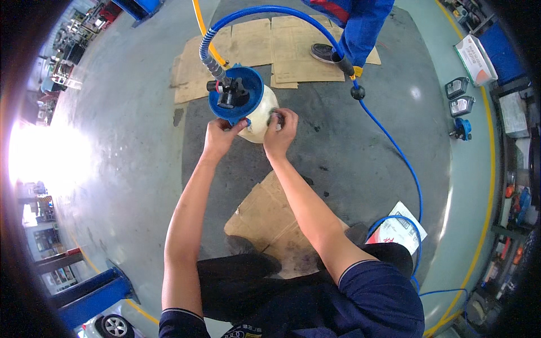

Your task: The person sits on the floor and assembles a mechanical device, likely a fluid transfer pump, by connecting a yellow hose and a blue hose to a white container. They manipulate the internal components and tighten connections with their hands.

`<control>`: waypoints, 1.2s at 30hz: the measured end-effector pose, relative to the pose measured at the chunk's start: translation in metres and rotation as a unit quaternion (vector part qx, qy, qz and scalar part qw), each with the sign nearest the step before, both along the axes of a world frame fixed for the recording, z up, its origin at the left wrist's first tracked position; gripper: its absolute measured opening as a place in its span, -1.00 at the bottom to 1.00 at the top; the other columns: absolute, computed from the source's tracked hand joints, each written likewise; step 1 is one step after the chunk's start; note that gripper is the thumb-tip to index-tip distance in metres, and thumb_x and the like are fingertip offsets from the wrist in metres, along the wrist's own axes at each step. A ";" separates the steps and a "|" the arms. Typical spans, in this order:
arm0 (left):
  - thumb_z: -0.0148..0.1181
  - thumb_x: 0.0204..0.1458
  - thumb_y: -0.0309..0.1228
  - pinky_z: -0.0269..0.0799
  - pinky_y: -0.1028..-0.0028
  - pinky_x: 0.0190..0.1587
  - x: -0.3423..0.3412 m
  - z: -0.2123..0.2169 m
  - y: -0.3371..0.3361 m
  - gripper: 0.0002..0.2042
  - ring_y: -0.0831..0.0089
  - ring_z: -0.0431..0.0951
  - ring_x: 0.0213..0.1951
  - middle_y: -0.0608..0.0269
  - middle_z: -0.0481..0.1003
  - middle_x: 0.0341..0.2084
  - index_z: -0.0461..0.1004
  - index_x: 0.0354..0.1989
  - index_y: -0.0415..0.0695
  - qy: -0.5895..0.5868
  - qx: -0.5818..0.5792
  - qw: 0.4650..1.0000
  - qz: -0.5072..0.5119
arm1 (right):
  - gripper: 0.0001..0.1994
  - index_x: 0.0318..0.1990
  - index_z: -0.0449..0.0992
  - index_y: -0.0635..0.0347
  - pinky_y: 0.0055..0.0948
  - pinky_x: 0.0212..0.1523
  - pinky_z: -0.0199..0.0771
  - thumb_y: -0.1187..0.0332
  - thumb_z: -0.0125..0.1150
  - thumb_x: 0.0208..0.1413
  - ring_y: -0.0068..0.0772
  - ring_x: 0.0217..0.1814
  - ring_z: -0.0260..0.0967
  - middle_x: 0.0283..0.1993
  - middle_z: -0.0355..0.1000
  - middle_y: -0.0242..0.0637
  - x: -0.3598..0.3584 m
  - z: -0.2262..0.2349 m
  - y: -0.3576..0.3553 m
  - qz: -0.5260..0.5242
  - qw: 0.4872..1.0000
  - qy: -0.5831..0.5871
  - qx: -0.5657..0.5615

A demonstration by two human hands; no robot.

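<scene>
In front of me stands a cream-white rounded tank (264, 107) with a wide blue funnel-shaped top (257, 93). A black fitting (226, 93) sits in that top, and a blue hose (265, 9) with a metal spring sleeve rises from it. At the near rim of the top, my left hand (218, 137) is closed, thumb and finger pinching a small blue piece (248, 121). My right hand (281, 135) is closed against the right side of the tank. Its fingers curl round something small, dark and partly whitish, mostly hidden.
A person in blue trousers (366, 34) stands on flattened cardboard (248, 45) beyond the tank. The blue hose runs down the right side. Cardboard (265, 217) lies by my knees. At the right are dark bottles (462, 106), a white box (476, 59) and a printed sheet (403, 225).
</scene>
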State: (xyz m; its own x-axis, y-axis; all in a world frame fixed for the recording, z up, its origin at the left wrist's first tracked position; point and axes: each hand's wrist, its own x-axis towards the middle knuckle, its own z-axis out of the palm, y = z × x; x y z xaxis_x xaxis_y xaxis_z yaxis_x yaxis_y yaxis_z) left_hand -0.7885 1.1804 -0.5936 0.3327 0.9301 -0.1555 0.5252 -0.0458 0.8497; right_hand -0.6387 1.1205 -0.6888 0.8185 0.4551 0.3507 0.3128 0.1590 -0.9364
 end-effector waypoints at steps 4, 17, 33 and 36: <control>0.56 0.11 -0.21 0.50 0.44 -0.12 0.003 -0.005 0.006 -0.68 0.60 0.59 -0.26 0.25 0.73 -0.30 0.75 -0.14 -0.22 -0.007 0.020 1.000 -0.008 | -0.86 -0.07 0.59 0.31 -0.16 0.07 0.51 0.50 0.23 0.28 -0.05 0.07 0.49 0.02 0.48 -0.05 0.014 -0.053 0.024 -0.053 0.963 0.220 -0.148; 0.57 0.10 -0.17 0.51 0.46 -0.14 -0.011 -0.031 0.010 -0.64 0.61 0.59 -0.27 0.24 0.73 -0.31 0.73 -0.16 -0.26 -0.027 0.015 1.000 0.000 | -0.90 -0.10 0.58 0.29 -0.27 -0.03 0.54 0.49 0.22 0.30 -0.17 -0.02 0.53 0.00 0.48 -0.11 0.005 -0.008 0.024 -0.025 0.998 0.061 0.000; 0.51 0.15 -0.23 0.52 0.43 -0.16 -0.002 -0.006 -0.001 -0.69 0.58 0.60 -0.30 0.23 0.71 -0.36 0.73 -0.13 -0.25 -0.010 0.035 0.999 -0.015 | -0.80 -0.10 0.64 0.34 -0.24 0.04 0.54 0.46 0.31 0.14 -0.19 -0.06 0.57 -0.12 0.62 -0.06 0.024 -0.024 0.006 0.053 0.965 0.235 -0.102; 0.50 0.15 -0.22 0.54 0.41 -0.16 -0.013 0.002 -0.004 -0.68 0.55 0.64 -0.28 0.22 0.71 -0.35 0.72 -0.13 -0.27 0.040 0.018 0.998 -0.047 | -0.81 -0.12 0.64 0.32 -0.29 0.03 0.53 0.45 0.33 0.14 -0.26 -0.10 0.57 -0.15 0.61 -0.12 0.023 0.012 -0.006 0.086 0.954 0.274 -0.080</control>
